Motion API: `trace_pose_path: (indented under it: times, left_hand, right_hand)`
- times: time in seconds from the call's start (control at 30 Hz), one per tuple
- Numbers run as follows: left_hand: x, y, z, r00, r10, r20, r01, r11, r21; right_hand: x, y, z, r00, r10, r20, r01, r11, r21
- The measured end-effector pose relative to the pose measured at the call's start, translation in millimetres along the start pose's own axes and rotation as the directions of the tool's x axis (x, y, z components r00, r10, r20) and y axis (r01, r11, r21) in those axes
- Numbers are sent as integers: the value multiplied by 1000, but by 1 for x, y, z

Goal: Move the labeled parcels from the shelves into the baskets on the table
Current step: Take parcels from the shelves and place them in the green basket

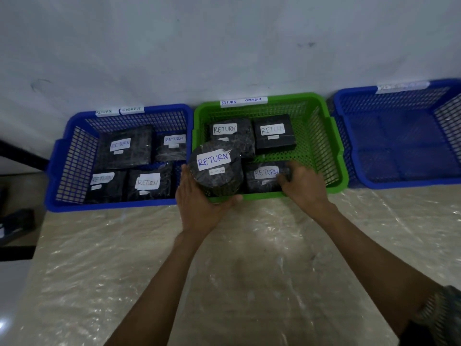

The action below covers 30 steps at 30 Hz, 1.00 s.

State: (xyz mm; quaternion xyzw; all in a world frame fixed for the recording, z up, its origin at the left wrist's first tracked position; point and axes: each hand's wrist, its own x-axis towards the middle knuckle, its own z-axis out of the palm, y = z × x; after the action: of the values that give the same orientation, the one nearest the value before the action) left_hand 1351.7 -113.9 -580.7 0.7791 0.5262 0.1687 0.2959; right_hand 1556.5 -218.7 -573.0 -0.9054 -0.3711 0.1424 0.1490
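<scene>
Head view: fingers [233, 199] of the left hand [199, 211] curl round a cylindrical parcel [215, 171] at the near corner of the green basket [334, 151]; rightward, the right hand [303, 188] grips a flat parcel [264, 174] inside, likely to clear room.

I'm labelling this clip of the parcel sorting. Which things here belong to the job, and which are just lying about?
Job: round parcel, held by the left hand; flat parcel, gripped by the right hand; green basket; left blue basket; right blue basket.
Lying about: dark object at the left edge; plastic sheet under the baskets.
</scene>
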Motion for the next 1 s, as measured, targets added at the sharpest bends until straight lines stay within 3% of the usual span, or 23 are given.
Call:
trace_pose_path:
  times: [0.1, 0.3, 0.4, 0.63, 0.83, 1.0]
  left_hand:
    - [0, 0, -15, 997, 27, 68, -21, 995, -98]
    - [-32, 11, -71, 993, -25, 115, 42, 988, -149]
    - [-51, 8, -96, 998, -18, 65, 29, 983, -179]
    - [-101, -16, -148, 990, 93, 101, -64, 963, -261]
    - [-150, -67, -205, 978, 151, 141, -100, 944, -315]
    - [-191, -108, -257, 984, 138, 112, -96, 944, -314]
  right_hand:
    - [-11, 5, -6, 989, -131, -75, 139, 985, 105]
    - [-49, -9, -29, 965, -181, -188, 232, 925, 300]
    - [-78, -30, -33, 968, -188, -164, 237, 899, 369]
    - [-166, -87, -22, 946, -318, -60, 316, 873, 371]
    - [-247, -142, 0, 963, -255, -88, 266, 846, 463]
    - [-318, -190, 5, 951, -297, -88, 302, 823, 481]
